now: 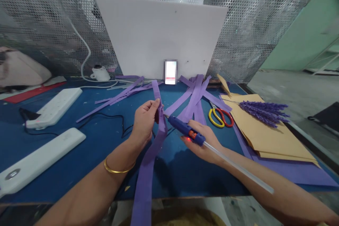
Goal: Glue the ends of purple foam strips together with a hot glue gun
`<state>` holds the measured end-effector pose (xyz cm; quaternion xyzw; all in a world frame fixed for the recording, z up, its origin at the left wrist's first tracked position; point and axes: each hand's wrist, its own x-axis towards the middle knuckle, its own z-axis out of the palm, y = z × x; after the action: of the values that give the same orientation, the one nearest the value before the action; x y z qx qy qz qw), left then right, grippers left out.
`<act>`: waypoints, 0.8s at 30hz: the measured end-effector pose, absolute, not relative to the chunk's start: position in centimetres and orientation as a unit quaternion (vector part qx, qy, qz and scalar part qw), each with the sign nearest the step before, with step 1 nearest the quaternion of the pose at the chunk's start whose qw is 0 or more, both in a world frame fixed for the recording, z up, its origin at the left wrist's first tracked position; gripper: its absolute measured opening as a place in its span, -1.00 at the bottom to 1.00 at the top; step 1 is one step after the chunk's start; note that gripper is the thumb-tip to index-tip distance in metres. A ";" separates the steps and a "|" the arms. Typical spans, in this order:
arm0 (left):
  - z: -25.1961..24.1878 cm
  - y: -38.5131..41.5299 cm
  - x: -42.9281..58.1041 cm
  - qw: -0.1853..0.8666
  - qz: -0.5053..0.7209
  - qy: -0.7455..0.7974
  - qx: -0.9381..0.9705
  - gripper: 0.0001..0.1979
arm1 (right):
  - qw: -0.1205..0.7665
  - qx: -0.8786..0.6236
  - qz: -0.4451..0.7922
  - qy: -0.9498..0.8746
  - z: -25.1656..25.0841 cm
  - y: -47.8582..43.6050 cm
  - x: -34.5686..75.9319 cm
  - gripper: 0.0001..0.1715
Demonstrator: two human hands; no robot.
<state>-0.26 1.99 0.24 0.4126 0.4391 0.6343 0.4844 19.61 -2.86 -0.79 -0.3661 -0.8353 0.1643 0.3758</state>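
My left hand [147,120] pinches a long purple paper strip [148,164] between thumb and fingers. The strip runs from above the hand down over the table's front edge. In my right hand [203,139] is a blue glue gun [182,127], its nozzle at the strip beside my left fingers. A red light glows on the gun, and a long clear glue stick [238,167] juts from its back over my right forearm. More purple strips [194,100] lie crossed beyond the gun. Scissors [221,117] with yellow and red handles rest right of them.
Tan paper sheets [267,130] with a purple flower sprig [265,111] lie at right. A lit phone [170,72] leans on a white board [164,35]. At left are a power strip [57,107], a white device [45,157], a black cord [123,123] and thin purple strips [116,100].
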 end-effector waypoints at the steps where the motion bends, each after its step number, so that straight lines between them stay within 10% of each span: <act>1: 0.2 2.0 -0.3 0.484 0.635 0.440 0.411 -0.60 | 0.372 -0.368 0.164 -0.836 -0.8 -2.9 19.6 -0.72; 24: 0.2 2.1 -0.3 0.484 0.639 0.433 0.411 -0.59 | 0.362 -0.357 0.158 -0.846 -0.9 -3.0 19.7 -0.74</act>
<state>-0.29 2.08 0.20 0.4114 0.4335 0.6393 0.4838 19.71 -2.96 -0.93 -0.3572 -0.8465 0.1585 0.3615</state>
